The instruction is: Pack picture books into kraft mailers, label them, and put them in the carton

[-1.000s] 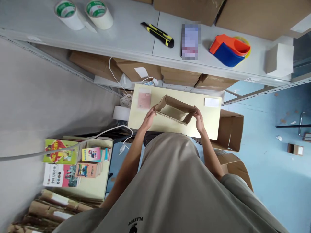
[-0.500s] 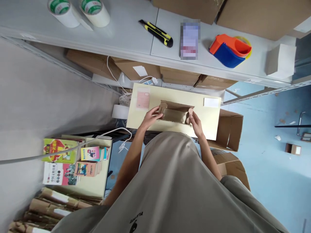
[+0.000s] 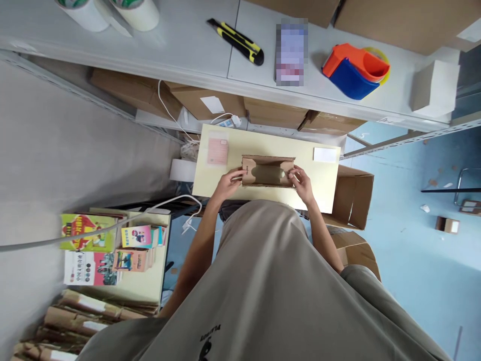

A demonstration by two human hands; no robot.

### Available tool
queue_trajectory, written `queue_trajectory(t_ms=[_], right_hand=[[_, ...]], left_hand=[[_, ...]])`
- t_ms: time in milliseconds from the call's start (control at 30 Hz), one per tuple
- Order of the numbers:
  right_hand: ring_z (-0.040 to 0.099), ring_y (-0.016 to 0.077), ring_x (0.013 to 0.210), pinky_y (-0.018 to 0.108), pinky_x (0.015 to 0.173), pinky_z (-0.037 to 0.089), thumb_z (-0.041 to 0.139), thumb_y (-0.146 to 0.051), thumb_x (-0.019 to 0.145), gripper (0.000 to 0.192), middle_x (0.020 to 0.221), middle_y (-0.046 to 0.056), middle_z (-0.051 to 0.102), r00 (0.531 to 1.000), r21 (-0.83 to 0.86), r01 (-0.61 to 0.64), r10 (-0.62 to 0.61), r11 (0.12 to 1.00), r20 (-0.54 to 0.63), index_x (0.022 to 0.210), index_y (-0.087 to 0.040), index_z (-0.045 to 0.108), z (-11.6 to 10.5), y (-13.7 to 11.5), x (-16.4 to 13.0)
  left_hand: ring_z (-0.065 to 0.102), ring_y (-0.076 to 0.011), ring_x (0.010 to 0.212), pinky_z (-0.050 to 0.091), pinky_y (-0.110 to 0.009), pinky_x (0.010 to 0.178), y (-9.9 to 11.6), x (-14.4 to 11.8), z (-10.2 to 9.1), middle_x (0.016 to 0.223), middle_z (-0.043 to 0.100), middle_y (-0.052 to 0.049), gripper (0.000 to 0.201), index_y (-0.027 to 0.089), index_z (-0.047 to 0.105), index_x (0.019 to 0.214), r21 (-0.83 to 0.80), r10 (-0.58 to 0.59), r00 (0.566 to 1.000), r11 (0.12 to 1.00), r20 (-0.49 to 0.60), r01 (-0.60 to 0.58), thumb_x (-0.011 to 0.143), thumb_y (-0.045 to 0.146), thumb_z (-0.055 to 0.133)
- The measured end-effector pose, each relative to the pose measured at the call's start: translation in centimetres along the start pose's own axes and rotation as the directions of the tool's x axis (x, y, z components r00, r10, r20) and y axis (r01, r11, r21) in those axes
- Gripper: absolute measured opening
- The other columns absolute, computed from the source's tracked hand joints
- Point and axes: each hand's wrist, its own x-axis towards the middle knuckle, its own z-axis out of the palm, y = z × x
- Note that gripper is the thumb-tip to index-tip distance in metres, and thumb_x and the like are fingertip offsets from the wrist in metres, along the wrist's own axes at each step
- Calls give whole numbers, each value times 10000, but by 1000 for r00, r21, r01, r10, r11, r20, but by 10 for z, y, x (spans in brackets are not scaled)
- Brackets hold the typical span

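A small brown cardboard box [image 3: 248, 165] lies on the pale yellow tabletop in front of me, its long upper side open and its inside showing. My left hand [image 3: 228, 184] grips the box's left end, with fingertips at the end flap. At the opposite end my right hand [image 3: 302, 185] has its fingers bent around the right flap, thumb and forefinger close together. Both flaps lean inward over the opening. Some of the fingertips are hidden by the cardboard.
On the grey shelf [image 3: 180, 55] lie a yellow-black utility knife [image 3: 236, 42], a blurred-out phone [image 3: 291, 52] and an orange-blue tape dispenser [image 3: 355, 70]. A pink slip [image 3: 217, 151] and white paper [image 3: 325, 155] lie on the yellow table [image 3: 315, 193]. Books [image 3: 90, 233] are stacked at left; an open carton [image 3: 353, 198] stands right.
Both end flaps of the box now lean inward evenly; the right flap was upright and bent before. My right hand's fingers have curled in at that end. The view has shifted slightly.
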Motion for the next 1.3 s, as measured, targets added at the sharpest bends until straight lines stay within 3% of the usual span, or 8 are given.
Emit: queue_trajectory(t_ms=[167, 267, 367, 533, 667, 800, 1000, 1300], right_hand=[[385, 413, 1799, 598, 1429, 439, 889, -953, 803, 1008, 1910, 119, 456, 976, -23, -14, 18, 1000, 218, 1581, -332, 732, -18, -1, -5], [415, 417, 1782, 609, 1398, 488, 921, -910, 810, 924, 1838, 132, 552, 987, -65, 13, -2, 998, 162, 1514, -327, 788, -17, 7, -3], [610, 413, 1632, 593, 1266, 628, 800, -923, 924, 802, 1665, 171, 697, 998, -111, 30, -23, 993, 65, 1424, -296, 810, -13, 14, 1], [780, 399, 1361, 532, 991, 771, 843, -907, 894, 1217, 1561, 184, 735, 999, -213, 38, -35, 976, 17, 1859, -328, 380, -15, 17, 6], [803, 367, 1219, 499, 885, 789, 849, -867, 913, 1335, 1551, 184, 723, 996, -319, 81, -68, 944, 53, 1934, -347, 163, -19, 13, 10], [798, 337, 1163, 495, 870, 793, 823, -847, 945, 1077, 1621, 171, 652, 989, -387, 151, -139, 909, 58, 1837, -379, 441, -20, 10, 11], [818, 333, 1157, 552, 929, 801, 768, -873, 980, 705, 1509, 127, 659, 977, -428, 211, -200, 879, 71, 1442, -341, 765, -22, 7, 8], [813, 364, 1274, 574, 990, 799, 739, -875, 998, 687, 1590, 142, 655, 982, -378, 187, -160, 906, 103, 1416, -341, 843, -30, 8, 6]], left_hand=[[680, -426, 1560, 599, -557, 1319, 5, -11, -5, 1795, 581, -157, 754, 206, 817, 1468, 18, -29, 985, 999, 168, 27, 826, 581, 941], [772, -375, 1422, 671, -528, 1229, 7, -9, 0, 1631, 714, -179, 673, 178, 828, 1381, 104, 9, 996, 994, 86, -18, 922, 668, 870], [837, -327, 1240, 712, -498, 1135, 7, -4, 5, 1398, 831, -170, 609, 178, 817, 1281, 181, 33, 999, 983, 10, -35, 933, 676, 858], [861, -287, 1120, 719, -434, 1052, 5, 2, 5, 1284, 871, -126, 391, 216, 773, 1204, 273, 19, 1000, 962, -23, -12, 959, 501, 882], [863, -250, 1033, 713, -391, 986, 6, 3, 8, 1253, 871, -89, 435, 237, 706, 1373, 338, 30, 996, 941, -87, 1, 970, 302, 857], [855, -217, 1002, 693, -368, 1004, 15, 1, 10, 1447, 820, -106, 874, 287, 446, 1784, 373, 72, 997, 926, -31, -55, 992, 172, 799], [846, -245, 1023, 701, -404, 1019, 23, 1, 7, 1555, 751, -98, 537, 297, 694, 1567, 463, 131, 990, 876, 45, -137, 1039, 219, 750], [825, -208, 1030, 718, -378, 1020, 25, 7, 6, 1505, 717, -110, 448, 259, 747, 1479, 400, 175, 977, 892, 121, -210, 1032, 248, 718]])
